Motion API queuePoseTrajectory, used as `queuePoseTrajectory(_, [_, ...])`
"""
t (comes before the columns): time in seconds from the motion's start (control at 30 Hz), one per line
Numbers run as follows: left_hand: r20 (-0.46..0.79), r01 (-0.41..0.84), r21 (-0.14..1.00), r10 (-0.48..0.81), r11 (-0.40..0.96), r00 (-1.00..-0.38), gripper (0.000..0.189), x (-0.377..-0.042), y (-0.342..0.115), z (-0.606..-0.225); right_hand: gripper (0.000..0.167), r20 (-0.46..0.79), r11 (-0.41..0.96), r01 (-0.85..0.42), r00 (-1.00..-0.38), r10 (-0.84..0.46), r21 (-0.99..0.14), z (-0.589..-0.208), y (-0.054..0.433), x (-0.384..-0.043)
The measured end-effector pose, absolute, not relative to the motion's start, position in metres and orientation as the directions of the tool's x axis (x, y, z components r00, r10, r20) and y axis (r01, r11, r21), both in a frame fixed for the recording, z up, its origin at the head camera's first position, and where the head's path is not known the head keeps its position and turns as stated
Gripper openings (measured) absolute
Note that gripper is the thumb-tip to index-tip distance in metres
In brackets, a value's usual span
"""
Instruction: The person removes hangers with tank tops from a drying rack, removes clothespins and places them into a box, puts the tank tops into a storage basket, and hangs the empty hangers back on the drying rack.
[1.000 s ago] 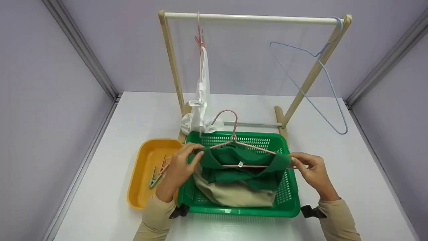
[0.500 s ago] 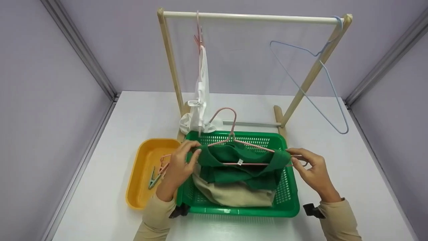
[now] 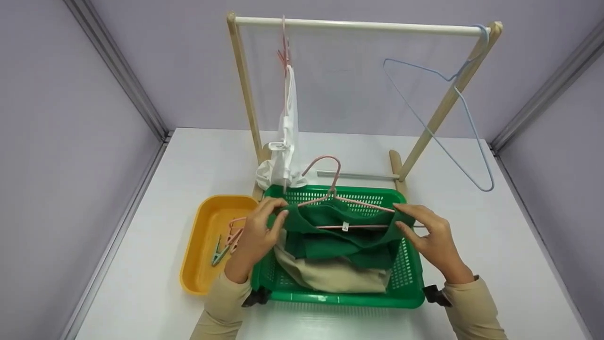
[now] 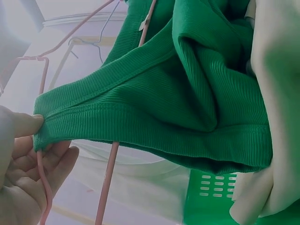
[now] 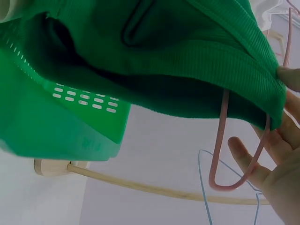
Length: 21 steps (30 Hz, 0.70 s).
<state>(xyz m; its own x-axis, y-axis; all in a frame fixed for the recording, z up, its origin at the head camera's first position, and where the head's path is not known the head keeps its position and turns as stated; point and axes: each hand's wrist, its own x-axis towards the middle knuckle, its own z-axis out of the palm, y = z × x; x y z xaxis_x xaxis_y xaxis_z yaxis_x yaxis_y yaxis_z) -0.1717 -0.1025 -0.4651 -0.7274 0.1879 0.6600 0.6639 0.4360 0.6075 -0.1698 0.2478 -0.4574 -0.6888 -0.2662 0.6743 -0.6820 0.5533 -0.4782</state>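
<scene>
A green ribbed tank top [image 3: 339,248] hangs by its straps on a pink hanger [image 3: 365,204] above the green basket. My left hand [image 3: 259,229] pinches the left strap between thumb and fingers, with the hanger's left end running past the palm in the left wrist view. On the other side, my right hand [image 3: 432,238] pinches the right strap. There the hanger's pink end [image 5: 225,187] sticks out of the armhole, close to the fingers. A small white label [image 3: 345,227] shows at the neckline.
The green basket [image 3: 339,299] holds beige cloth [image 3: 335,278]. Left of it, a yellow tray [image 3: 192,250] contains pink and green clothespins. Behind stands a rack with a white rail [image 3: 363,25], a white garment [image 3: 291,108] at left and a blue hanger [image 3: 441,139] at right.
My right hand has shifted left along the right strap, and its fingers now lie further over the cloth. The hanger's right end shows beyond the strap. The left hand keeps its grip.
</scene>
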Motion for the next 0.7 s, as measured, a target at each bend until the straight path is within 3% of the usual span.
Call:
queuePoseTrajectory(0.23, [0.649,0.659,0.61,0.199,0.44,-0.734,0.011,-0.178,-0.099,-0.464,0.039,0.706,0.536,-0.688,-0.673,-0.219,-0.489,-0.457,0.249,-0.176])
queuePoseTrajectory(0.47, [0.623,0.646,0.621,0.222,0.443,-0.75,0.012,-0.187,-0.095,-0.461,0.025,0.678,0.534,-0.661,-0.706,-0.204,-0.527,-0.455,0.26,-0.181])
queuePoseTrajectory(0.7, [0.633,0.638,0.641,0.175,0.428,-0.754,0.011,-0.193,-0.093,-0.465,0.03,0.701,0.549,-0.654,-0.694,-0.163,-0.52,-0.455,0.264,-0.184])
